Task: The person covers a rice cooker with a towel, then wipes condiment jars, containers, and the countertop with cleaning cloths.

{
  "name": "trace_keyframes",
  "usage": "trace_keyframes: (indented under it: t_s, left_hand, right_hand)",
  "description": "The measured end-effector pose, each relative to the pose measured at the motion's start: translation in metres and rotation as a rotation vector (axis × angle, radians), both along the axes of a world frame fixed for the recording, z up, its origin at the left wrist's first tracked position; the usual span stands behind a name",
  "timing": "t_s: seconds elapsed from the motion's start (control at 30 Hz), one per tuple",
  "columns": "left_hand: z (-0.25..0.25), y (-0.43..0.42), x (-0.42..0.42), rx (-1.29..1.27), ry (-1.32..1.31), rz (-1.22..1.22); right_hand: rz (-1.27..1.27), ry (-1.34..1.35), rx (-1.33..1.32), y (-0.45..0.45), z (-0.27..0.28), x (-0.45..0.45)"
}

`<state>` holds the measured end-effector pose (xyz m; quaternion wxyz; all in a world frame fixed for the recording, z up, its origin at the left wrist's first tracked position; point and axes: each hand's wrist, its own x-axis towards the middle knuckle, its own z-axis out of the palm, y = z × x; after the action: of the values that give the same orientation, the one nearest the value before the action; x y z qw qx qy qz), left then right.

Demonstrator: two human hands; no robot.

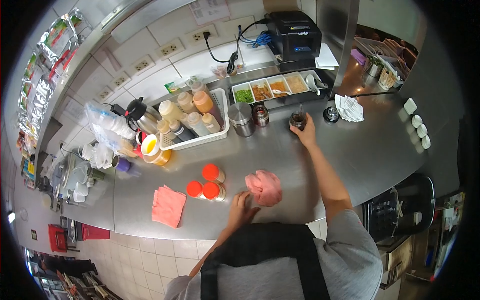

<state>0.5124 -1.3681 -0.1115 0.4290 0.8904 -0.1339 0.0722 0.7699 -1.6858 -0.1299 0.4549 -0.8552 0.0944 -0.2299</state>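
My right hand (306,131) is closed around a small dark glass jar (298,119) with a thin handle sticking out of its top. A round dark lid (330,114) lies to the right of it. My left hand (242,209) rests near the counter's front edge, its fingers curled beside a crumpled pink cloth (264,188); whether they hold anything cannot be made out. Left of that hand stand red-lidded jars (213,191). A flat folded pink cloth (168,206) lies further left. Another small glass jar (260,115) stands by a steel canister (241,119).
A white basket of squeeze bottles (222,131) stands at the back. Behind the jars is a tray of chopped toppings (276,86), with a black printer (295,37) above. Crumpled paper (349,108) lies at the right, a steel thermos (145,116) at the left.
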Motion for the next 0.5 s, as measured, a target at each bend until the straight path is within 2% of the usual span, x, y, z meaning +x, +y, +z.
trace_keyframes:
  t_s: [0.1,0.2,0.3,0.4,0.5]
  left_hand:
    - [0.015,-0.010,0.013,-0.015,-0.065,-0.010]
    - [-0.030,-0.004,0.029,0.118,-0.155,-0.033]
    - [-0.006,-0.006,0.033,0.216,-0.143,-0.054]
    - [0.023,-0.001,0.040,0.211,-0.208,-0.175]
    - [0.043,0.021,0.028,0.220,0.190,-0.313]
  right_hand:
    - [-0.171,-0.078,0.030,0.016,-0.001,0.013]
    - [-0.051,0.075,0.000,0.054,0.013,-0.007]
    - [0.188,0.022,-0.006,0.085,-0.003,0.011]
    - [0.175,-0.015,-0.125,0.108,0.000,0.036]
    - [0.273,0.099,-0.051,0.115,0.005,0.065]
